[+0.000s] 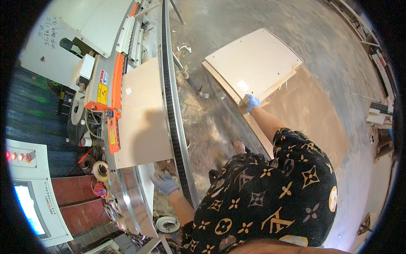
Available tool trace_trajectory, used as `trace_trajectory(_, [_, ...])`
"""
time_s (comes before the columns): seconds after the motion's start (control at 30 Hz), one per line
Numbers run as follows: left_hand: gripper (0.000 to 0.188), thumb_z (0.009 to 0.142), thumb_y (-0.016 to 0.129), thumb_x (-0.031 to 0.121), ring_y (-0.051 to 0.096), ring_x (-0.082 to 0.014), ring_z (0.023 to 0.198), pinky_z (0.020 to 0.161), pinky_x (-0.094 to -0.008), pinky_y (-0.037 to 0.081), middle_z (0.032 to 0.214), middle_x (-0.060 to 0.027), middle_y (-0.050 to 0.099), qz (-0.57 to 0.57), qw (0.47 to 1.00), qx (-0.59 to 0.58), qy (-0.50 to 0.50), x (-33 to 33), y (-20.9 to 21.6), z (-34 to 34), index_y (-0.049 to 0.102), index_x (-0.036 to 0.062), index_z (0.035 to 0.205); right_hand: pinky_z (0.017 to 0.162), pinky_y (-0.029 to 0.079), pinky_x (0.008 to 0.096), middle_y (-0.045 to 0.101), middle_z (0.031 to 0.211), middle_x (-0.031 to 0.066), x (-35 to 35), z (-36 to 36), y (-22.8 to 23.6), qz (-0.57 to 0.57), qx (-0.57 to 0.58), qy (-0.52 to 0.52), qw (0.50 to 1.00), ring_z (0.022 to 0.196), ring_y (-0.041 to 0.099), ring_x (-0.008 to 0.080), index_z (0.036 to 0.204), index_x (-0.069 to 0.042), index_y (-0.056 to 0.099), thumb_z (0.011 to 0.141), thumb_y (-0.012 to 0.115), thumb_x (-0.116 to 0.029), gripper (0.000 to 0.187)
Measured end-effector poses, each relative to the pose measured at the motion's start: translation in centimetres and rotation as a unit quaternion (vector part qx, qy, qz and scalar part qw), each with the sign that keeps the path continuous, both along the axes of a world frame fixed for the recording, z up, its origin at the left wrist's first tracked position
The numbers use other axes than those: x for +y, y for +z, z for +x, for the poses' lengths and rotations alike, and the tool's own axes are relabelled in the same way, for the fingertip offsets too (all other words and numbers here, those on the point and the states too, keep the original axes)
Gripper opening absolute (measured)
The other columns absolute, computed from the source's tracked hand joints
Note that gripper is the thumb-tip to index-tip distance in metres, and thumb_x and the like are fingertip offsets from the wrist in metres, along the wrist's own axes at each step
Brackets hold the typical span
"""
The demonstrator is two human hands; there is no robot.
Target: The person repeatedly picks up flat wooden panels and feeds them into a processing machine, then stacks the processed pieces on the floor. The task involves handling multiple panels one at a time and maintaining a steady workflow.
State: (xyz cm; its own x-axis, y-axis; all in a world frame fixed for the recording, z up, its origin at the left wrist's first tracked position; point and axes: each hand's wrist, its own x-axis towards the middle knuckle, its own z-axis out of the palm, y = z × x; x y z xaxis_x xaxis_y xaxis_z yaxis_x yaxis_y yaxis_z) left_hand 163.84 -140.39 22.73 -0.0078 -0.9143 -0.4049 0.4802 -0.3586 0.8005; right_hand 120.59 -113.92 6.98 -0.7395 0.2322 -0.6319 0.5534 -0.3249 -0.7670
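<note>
A thin blue glove covers my right hand (253, 102), which grips the near edge of a pale panel (258, 59). That panel has small holes near its corners and a small white label, and lies on a stack of brown board (315, 110). My left hand (165, 182), gloved in pale blue, has its fingers stretched out and apart. It hovers just off the near corner of a second pale panel (146, 127), which rests in the machine. A small white label (129, 90) sticks to this panel.
An edge-banding machine with an orange beam (118, 80) runs along my left, bordered by a black-and-silver rail (173, 106). A control cabinet with a lit screen (31, 207) stands at lower left. Tape rolls (100, 170) lie below the machine. My bare foot (239, 147) shows on the floor.
</note>
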Motion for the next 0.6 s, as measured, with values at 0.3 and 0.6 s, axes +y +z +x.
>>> trace_trajectory(0.3, [0.013, 0.090, 0.054, 0.022, 0.053, -0.0090, 0.073, 0.060, -0.0261, 0.047, 0.084, 0.0012, 0.054, -0.139, 0.951, -0.042, -0.274, 3.7, -1.8, -3.9, 0.059, 0.0109, 0.087, 0.040, 0.029, 0.0324, 0.039, 0.048, 0.0010, 5.3, 5.6, -4.6, -0.187, 0.013, 0.132, 0.973, 0.041, 0.038, 0.0178, 0.055, -0.018, 0.037, 0.085, 0.057, -0.032, 0.039])
trace_trajectory(0.6, [0.036, 0.087, 0.060, 0.022, 0.060, -0.0204, 0.089, 0.070, -0.0342, 0.052, 0.107, -0.0107, 0.060, 0.009, 0.806, -0.133, -0.576, 11.6, -13.1, -18.9, 0.055, 0.0000, 0.114, 0.088, 0.042, 0.0357, 0.056, 0.096, 0.0097, 7.5, 20.8, 3.1, -0.293, -0.107, 0.384, 0.869, 0.096, 0.051, 0.0211, 0.100, -0.005, 0.052, 0.093, 0.052, -0.022, 0.019])
